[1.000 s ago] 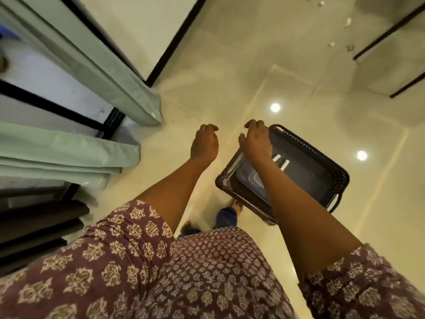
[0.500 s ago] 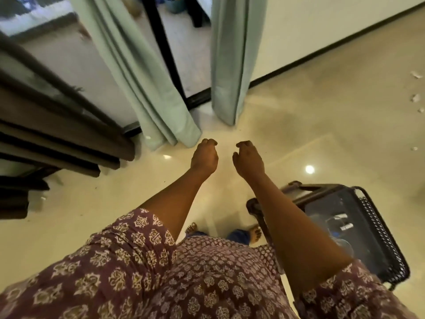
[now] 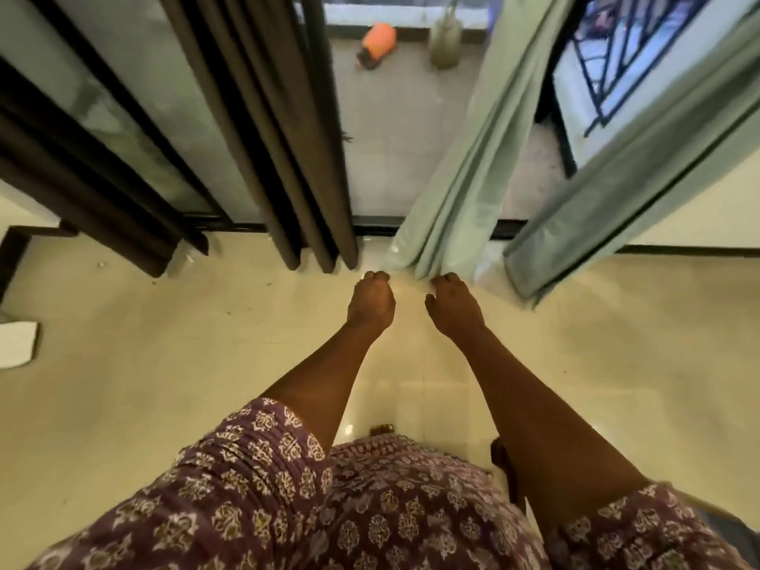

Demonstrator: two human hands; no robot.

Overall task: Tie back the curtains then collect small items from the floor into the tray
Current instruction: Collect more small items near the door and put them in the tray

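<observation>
Dark brown curtains (image 3: 288, 129) hang loose on the left of the balcony door. Pale green curtains (image 3: 460, 174) hang loose on the right, with a second green panel (image 3: 641, 187) further right. My left hand (image 3: 370, 304) and my right hand (image 3: 454, 308) are stretched out side by side in front of the gap between the curtains. Their fingers are loosely curled and hold nothing. A dark edge, probably the tray (image 3: 499, 456), peeks out behind my right forearm at the bottom.
Glossy cream floor tiles (image 3: 164, 364) spread around me. A white object (image 3: 16, 343) lies at the left edge, with small bits (image 3: 100, 264) near the brown curtain's hem. Beyond the door track, an orange object (image 3: 380, 41) sits on the balcony.
My view has swung left from the tray to face the curtains. My right hand has left the tray's rim and is empty. The tray has dropped almost out of sight.
</observation>
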